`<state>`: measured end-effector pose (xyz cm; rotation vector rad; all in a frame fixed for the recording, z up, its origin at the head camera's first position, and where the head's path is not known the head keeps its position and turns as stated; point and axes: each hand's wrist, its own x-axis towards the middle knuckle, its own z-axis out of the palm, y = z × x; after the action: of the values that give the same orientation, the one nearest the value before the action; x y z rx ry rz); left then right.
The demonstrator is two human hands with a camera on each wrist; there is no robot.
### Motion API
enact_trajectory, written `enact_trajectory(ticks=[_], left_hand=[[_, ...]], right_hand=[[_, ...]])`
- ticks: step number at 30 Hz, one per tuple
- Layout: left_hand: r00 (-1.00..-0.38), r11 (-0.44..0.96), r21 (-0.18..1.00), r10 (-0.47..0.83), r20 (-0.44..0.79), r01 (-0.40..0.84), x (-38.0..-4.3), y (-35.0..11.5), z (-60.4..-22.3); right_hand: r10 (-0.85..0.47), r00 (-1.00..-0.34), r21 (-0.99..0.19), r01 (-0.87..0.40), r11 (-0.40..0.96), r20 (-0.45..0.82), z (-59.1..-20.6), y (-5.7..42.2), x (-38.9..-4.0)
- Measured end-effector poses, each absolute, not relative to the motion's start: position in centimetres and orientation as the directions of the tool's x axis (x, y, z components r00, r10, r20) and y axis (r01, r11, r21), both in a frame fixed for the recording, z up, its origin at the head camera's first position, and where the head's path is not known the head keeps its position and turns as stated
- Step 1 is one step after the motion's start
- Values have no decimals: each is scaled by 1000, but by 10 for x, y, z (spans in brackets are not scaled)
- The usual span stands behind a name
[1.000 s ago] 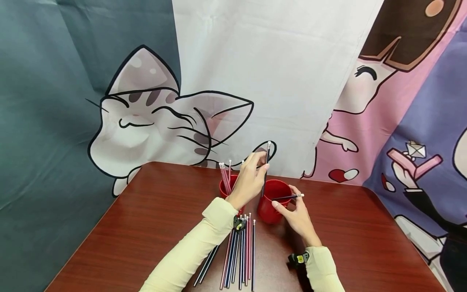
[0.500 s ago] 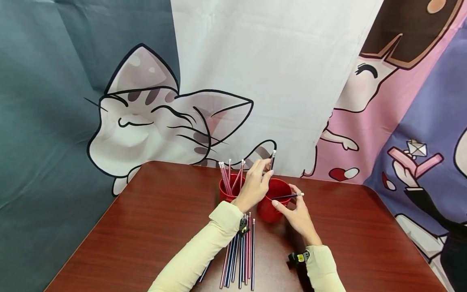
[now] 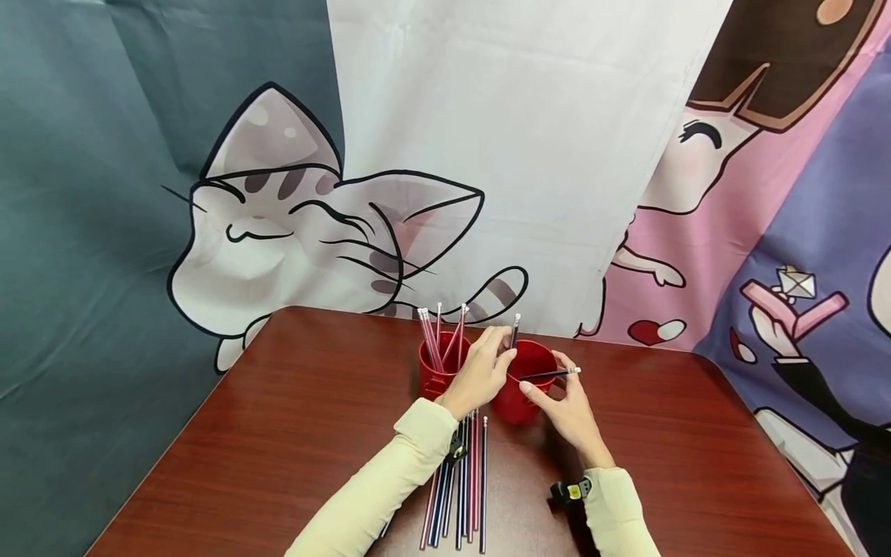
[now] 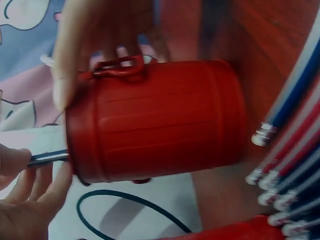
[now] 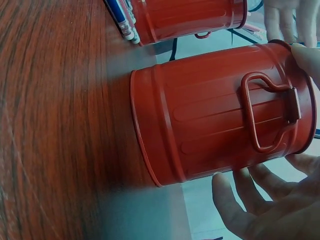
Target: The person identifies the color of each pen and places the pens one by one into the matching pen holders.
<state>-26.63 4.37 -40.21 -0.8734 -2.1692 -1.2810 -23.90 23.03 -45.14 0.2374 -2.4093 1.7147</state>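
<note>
My left hand (image 3: 480, 373) pinches a dark pencil (image 3: 515, 333) near the rim of the right red bucket (image 3: 513, 404). In the left wrist view the lower part of this pencil (image 4: 49, 158) passes inside the rim, out of sight. My right hand (image 3: 572, 410) grips the same bucket from the right, with the thumb on the near side and the fingers round the far side. Another dark pencil (image 3: 546, 376) leans in that bucket, its white eraser poking out over the right hand. The bucket's wire handle (image 5: 252, 115) faces the right wrist camera.
Just left stands a second red bucket (image 3: 430, 381) holding several pink pencils (image 3: 433, 344). Several dark and pink pencils (image 3: 459, 503) lie in a bunch on the brown table (image 3: 278, 433), partly under the left forearm. A printed cloth (image 3: 515, 155) hangs behind the table.
My left hand has come down with the dark pencil, which sinks lower into the right bucket. The right hand and the leaning pencil stay where they were.
</note>
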Motion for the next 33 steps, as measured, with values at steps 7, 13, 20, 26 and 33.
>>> enact_trajectory(ticks=[7,13,20,26,33], left_hand=[[-694,359,596,323,643,719,-264,42,-412],[-693,419,553,392,605,720,-261,42,-416],[-715,431,570,403,572,699,-258,43,-417],[-725,424,587,398,562,689,-259,44,-419],[-746,417,619,377,549,666,-256,42,-422]], right_hand=[[-26,-975,-921,-219,321,223,-449,230,-239],[-12,-970,-914,-233,333,243,-457,231,-241],[-16,-969,-911,-235,338,245,-456,232,-241],[-15,-977,-924,-208,321,214,-437,225,-229],[-16,-979,-925,-196,324,202,-428,221,-222]])
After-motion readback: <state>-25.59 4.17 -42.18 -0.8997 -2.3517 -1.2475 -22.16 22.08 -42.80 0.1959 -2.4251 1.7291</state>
